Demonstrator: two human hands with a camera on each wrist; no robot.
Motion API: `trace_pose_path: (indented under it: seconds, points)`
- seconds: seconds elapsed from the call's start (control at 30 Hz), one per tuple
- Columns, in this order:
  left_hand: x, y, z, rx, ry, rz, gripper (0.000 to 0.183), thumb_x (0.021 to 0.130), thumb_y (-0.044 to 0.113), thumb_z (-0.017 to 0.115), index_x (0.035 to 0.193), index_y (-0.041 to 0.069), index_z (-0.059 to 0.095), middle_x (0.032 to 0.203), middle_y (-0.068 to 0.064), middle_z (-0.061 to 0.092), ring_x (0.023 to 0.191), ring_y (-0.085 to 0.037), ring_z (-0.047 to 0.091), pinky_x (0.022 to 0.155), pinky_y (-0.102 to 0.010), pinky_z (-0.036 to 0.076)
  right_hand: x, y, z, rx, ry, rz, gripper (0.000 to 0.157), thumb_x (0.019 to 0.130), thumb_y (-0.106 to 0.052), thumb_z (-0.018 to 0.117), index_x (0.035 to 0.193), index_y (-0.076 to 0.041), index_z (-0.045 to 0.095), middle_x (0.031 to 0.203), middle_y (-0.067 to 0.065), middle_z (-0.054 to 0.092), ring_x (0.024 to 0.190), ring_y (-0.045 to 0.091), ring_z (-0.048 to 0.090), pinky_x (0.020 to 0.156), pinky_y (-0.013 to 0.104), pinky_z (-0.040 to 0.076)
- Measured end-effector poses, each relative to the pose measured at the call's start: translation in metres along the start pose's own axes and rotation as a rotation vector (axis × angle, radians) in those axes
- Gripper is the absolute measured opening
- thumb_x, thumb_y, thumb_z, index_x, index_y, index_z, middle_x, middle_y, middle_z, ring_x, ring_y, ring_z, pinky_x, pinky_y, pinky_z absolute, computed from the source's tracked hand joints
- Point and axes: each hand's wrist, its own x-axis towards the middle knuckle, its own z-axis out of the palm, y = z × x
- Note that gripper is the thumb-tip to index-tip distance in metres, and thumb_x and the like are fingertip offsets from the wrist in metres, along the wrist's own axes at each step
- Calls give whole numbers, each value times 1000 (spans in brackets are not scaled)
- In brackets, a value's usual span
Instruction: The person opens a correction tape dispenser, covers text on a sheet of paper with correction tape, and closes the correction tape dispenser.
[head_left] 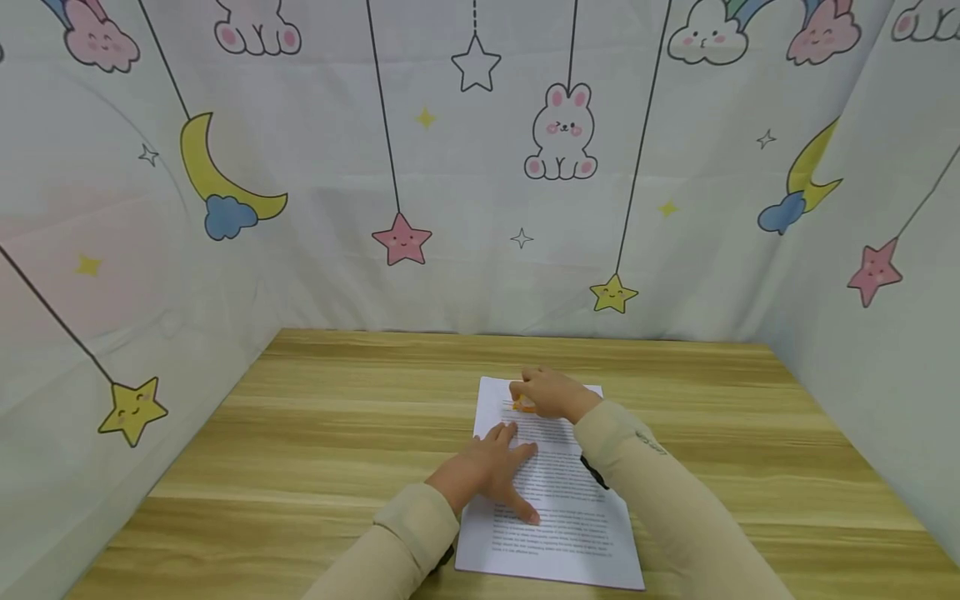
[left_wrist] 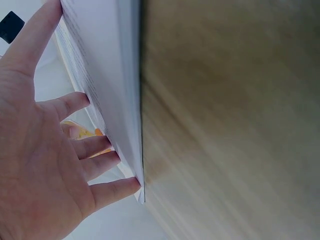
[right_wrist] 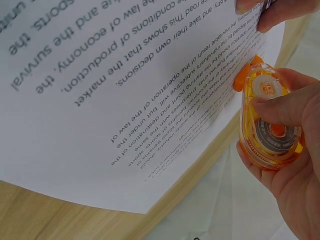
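Observation:
A stack of printed paper (head_left: 551, 533) lies on the wooden table. My right hand (head_left: 553, 393) grips an orange correction tape dispenser (right_wrist: 270, 122), thumb across its clear casing, near the far end of the top sheet. The dispenser's orange tip is down at the lines of print in the right wrist view. My left hand (head_left: 491, 471) rests spread on the left part of the sheet, its fingertips touching the paper. In the left wrist view the left palm (left_wrist: 45, 145) shows, with the thick edge of the stack beside the fingers.
The wooden table (head_left: 315, 442) extends on both sides of the paper. A white curtain (head_left: 465, 275) with printed stars, moons and rabbits stands behind the table and along its left and right sides. Dark bands show at both cuffs.

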Motion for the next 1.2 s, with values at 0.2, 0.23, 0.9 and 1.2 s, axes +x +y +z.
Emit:
trace_pose_path:
  seconds: [0.2,0.23,0.9,1.2]
  points:
    - [0,0,0,5,1,-1,102,57,77,64,143,34,30,154,-9,18,142,-30,17,108,-53,27,-3,3,1,5,11,-4,22,88,-6,60,106,-20,59,105,7,53,104,31,53,89,43,46]
    - [0,0,0,4,1,-1,102,57,77,64,143,34,30,154,-9,18,142,-30,17,108,-53,27,-4,3,1,5,14,-6,22,88,-6,60,106,-19,59,104,7,53,104,31,53,90,43,46]
    - [5,-2,2,-26,6,2,103,57,76,65,143,32,30,154,-10,17,142,-31,16,108,-54,26,-12,9,1,21,25,-3,20,90,-6,57,105,-19,58,104,6,53,104,30,54,91,43,45]
    - [6,-1,4,-24,2,6,103,57,76,65,144,32,29,154,-10,17,142,-31,16,108,-55,26,-12,12,4,18,23,5,21,90,-6,56,104,-21,58,103,5,53,99,28,55,89,42,46]
